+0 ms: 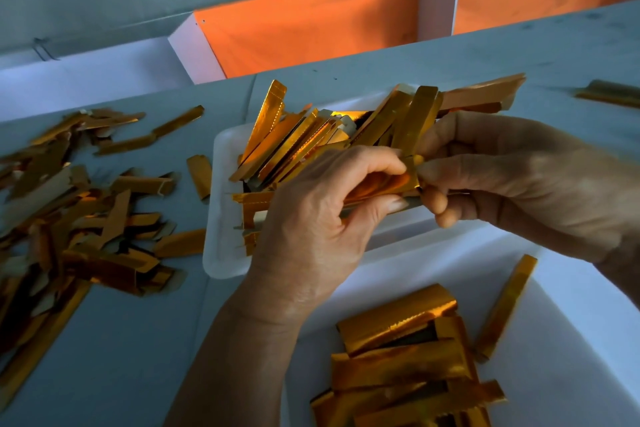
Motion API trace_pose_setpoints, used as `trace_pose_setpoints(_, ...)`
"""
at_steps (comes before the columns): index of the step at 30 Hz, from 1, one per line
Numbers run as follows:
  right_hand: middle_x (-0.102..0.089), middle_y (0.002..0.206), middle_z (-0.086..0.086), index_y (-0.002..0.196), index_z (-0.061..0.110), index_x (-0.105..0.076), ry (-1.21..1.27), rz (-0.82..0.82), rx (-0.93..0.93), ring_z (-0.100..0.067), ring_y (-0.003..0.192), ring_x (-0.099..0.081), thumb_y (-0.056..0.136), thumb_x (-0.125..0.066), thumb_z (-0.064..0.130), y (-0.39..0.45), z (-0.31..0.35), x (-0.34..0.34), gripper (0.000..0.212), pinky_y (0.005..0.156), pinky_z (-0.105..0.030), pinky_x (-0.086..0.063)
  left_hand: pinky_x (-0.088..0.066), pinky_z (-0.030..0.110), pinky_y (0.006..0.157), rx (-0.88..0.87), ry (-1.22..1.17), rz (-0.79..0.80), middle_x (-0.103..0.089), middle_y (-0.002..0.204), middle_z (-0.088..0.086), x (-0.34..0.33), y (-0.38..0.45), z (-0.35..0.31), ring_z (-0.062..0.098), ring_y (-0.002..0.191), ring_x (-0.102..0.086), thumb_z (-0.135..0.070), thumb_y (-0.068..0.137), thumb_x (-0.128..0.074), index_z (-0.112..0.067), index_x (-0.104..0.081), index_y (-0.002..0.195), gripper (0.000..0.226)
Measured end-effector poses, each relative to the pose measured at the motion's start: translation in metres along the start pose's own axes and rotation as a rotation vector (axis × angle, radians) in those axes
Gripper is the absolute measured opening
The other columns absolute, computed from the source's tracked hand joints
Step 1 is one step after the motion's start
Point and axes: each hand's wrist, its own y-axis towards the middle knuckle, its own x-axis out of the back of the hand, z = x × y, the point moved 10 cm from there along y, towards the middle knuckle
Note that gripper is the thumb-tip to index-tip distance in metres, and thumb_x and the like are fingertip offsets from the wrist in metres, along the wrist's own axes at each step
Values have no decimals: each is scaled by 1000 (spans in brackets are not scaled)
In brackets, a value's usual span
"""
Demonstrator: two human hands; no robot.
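Both hands hold one gold foil card strip (384,185) above a white tray (221,218). My left hand (322,218) grips the strip's left part, fingers curled over it and thumb beneath. My right hand (512,180) pinches the strip's right end between thumb and fingertips. Several flat gold strips (298,142) lie heaped in the tray behind the hands. The middle of the held strip is hidden by my left fingers.
A loose pile of gold strips (79,218) covers the grey table at left. A second white tray (571,322) at the lower right holds folded gold pieces (401,357). Orange cloth bins (311,28) stand beyond the table's far edge. A few strips (609,92) lie far right.
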Motion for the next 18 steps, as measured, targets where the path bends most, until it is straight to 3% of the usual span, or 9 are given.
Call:
trace_pose_setpoints(10,-58,63,-9,73,13,-70,-14,61,-22,-13,52,-56,62,-69,23,2,-3,4,16,46,-21,-49,-54,27,83,13,-68,33,-69,105,4,-4,1,-1,15,101,-64,-18,84,-68,-5,-67,104,24)
trace_pose_setpoints(14,-56,61,-5,81,11,-68,65,57,-38,-10,50,-54,61,-71,22,4,-9,3,23,45,-19,-47,-54,23,82,12,-80,27,-68,104,4,-4,0,0,13,99,-64,-18,84,-67,-5,-66,105,24)
trace_pose_setpoints(18,-56,62,0,76,15,-67,257,81,-58,-7,49,-53,65,-69,23,6,-16,-5,13,46,-19,-47,-52,20,83,95,-272,21,-69,103,3,-6,-2,11,10,99,-65,-12,85,-66,-9,-62,107,23)
